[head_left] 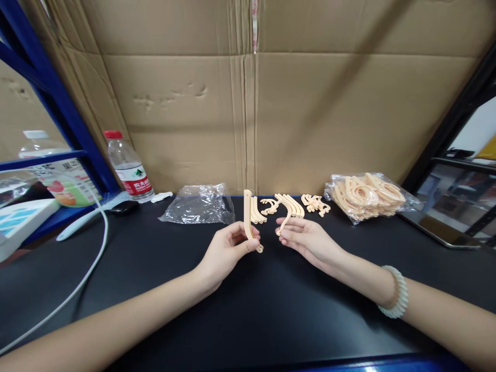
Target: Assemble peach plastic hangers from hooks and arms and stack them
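The only view looked from the person's head, facing forward and down over the tabletop (248, 315) to the cardboard (178, 103) at the far side. The left hand (225, 250) and right hand (312, 243) sat mid-view, near enough to show fingers; its width reached the bottle (132, 168) left and bag (364, 196) right.

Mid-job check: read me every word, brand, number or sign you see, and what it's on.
"农夫山": the label of the red-capped bottle; the rest curves out of sight.
Fruit-printed packaging, far left: characters too blurred to read surely.
Held pale pieces: no lettering visible.
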`<action>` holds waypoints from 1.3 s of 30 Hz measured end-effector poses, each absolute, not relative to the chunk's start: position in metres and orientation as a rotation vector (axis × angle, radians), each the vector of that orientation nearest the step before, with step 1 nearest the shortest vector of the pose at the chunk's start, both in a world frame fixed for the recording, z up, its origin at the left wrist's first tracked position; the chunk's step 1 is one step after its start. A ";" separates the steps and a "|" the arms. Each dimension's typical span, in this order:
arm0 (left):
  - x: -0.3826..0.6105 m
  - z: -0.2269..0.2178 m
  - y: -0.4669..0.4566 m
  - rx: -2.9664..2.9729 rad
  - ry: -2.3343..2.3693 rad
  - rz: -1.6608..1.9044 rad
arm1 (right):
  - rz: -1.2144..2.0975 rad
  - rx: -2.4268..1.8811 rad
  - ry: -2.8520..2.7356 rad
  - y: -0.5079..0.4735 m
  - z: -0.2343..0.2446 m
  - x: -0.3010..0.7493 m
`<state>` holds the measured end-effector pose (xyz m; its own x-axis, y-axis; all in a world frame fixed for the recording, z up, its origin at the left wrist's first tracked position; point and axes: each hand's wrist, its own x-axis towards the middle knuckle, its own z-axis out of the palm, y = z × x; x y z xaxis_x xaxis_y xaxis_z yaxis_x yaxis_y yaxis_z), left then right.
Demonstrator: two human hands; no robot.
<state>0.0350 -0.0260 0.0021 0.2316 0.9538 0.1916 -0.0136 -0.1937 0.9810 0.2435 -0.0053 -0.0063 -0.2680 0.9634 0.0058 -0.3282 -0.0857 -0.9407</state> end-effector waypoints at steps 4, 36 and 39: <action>0.035 0.002 -0.028 1.507 0.918 1.170 | 1.607 -0.797 -1.198 -0.009 -0.007 0.241; 0.042 0.000 -0.043 1.731 0.937 1.230 | 1.795 -0.732 -1.322 -0.016 -0.006 0.237; 0.043 -0.001 -0.045 1.766 0.918 1.224 | 1.822 -0.699 -1.336 -0.017 -0.005 0.236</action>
